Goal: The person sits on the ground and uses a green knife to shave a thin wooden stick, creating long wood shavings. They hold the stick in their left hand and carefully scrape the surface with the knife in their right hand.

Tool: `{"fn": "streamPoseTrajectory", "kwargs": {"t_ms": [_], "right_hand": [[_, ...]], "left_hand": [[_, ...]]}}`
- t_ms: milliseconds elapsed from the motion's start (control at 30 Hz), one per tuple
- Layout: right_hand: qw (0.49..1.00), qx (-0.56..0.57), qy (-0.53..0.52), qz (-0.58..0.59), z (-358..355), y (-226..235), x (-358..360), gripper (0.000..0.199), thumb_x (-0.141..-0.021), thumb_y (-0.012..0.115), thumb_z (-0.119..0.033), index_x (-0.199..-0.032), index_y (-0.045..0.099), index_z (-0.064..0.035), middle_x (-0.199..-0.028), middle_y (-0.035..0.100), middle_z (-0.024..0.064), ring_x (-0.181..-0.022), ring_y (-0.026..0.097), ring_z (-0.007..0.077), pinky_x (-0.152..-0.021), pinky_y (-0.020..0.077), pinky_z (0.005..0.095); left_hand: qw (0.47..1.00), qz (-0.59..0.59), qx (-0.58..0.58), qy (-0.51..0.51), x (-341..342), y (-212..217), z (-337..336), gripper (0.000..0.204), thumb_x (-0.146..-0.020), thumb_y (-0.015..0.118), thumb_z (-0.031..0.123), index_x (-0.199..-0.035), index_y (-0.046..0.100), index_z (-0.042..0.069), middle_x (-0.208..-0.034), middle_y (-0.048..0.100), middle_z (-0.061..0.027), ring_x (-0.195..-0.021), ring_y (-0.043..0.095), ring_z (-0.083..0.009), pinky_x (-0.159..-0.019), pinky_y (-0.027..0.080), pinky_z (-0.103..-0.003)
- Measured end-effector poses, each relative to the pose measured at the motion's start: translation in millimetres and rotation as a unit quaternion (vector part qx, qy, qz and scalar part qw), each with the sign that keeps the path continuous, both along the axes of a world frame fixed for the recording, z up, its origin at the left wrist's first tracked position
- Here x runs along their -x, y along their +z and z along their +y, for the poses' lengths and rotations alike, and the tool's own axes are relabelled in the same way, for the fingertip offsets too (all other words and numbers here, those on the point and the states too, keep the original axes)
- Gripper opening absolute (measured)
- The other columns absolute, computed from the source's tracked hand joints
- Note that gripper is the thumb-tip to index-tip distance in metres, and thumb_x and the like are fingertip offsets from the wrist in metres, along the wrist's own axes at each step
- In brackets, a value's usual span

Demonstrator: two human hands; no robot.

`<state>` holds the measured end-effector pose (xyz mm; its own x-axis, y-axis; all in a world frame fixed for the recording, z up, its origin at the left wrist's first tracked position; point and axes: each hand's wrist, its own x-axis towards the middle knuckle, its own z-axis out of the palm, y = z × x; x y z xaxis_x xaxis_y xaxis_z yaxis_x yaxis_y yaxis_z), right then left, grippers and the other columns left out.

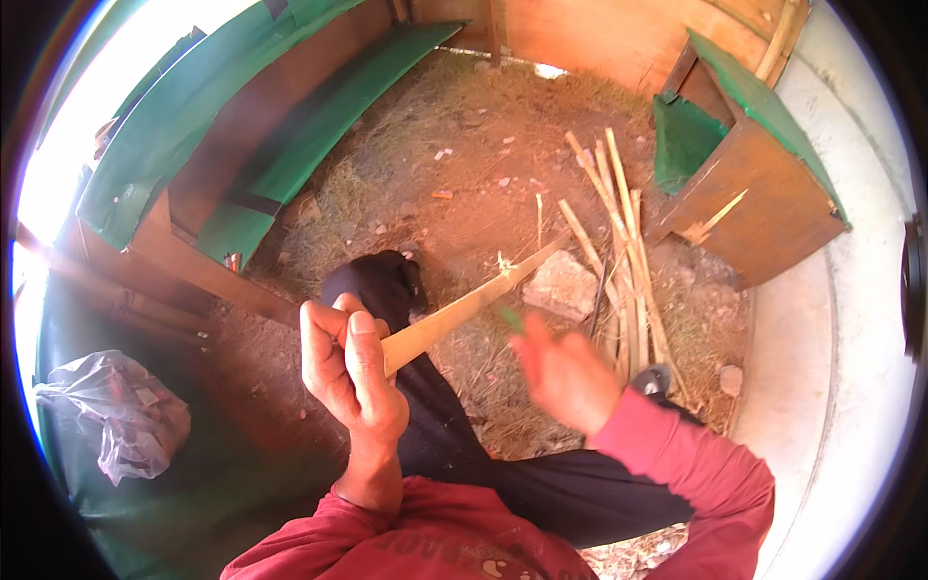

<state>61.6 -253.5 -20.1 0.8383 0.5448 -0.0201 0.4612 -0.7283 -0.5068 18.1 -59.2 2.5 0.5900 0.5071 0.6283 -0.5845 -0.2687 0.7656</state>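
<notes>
My left hand (353, 372) is closed around the near end of a long split bamboo strip (454, 314), thumb on top. The strip slants away from me to the right, its far end over a pale stone block (563, 286). A tuft of frayed fibres stands up partway along it. My right hand (565, 372), smeared by motion, is just right of the strip and apart from it. A small green thing (510, 319) shows at its fingertips, too blurred to name. Past that hand, several bamboo strips (633, 261) lie in a loose bundle on the ground.
A green-topped bench (333, 135) runs along the left. At the back right stands a wooden box seat (759, 203) with green covering. A clear plastic bag (121, 416) rests on a green surface to my left. A pale curved wall (812, 348) bounds the right.
</notes>
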Motion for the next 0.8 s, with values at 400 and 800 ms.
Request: {"fn": "streamPoseTrajectory", "kwargs": {"t_ms": [400, 800], "right_hand": [[0.985, -0.132, 0.069, -0.088, 20.1, 15.1, 40.8, 0.020, -0.090, 0.063, -0.018, -0.099, 0.052, -0.0040, -0.058, 0.058, 0.0166, -0.050, 0.058, 0.0388, -0.043, 0.0439, 0.0457], [0.998, -0.046, -0.046, 0.027, 3.5, -5.8, 21.3, 0.019, -0.096, 0.050, -0.018, -0.098, 0.046, -0.0004, -0.056, 0.057, 0.0196, -0.048, 0.058, 0.0426, -0.043, 0.0443, 0.0511]], "left_hand": [[0.990, -0.027, -0.103, 0.093, 13.1, -9.5, 3.3, 0.027, -0.100, 0.045, 0.009, -0.075, 0.035, 0.007, -0.061, 0.041, -0.0009, -0.052, 0.033, -0.0047, -0.048, 0.025, -0.021], [0.997, -0.014, -0.051, -0.062, 25.4, -8.3, 22.0, 0.029, -0.090, 0.068, 0.017, -0.091, 0.043, 0.003, -0.079, 0.051, -0.0088, -0.058, 0.051, -0.0084, -0.049, 0.043, -0.020]]}}
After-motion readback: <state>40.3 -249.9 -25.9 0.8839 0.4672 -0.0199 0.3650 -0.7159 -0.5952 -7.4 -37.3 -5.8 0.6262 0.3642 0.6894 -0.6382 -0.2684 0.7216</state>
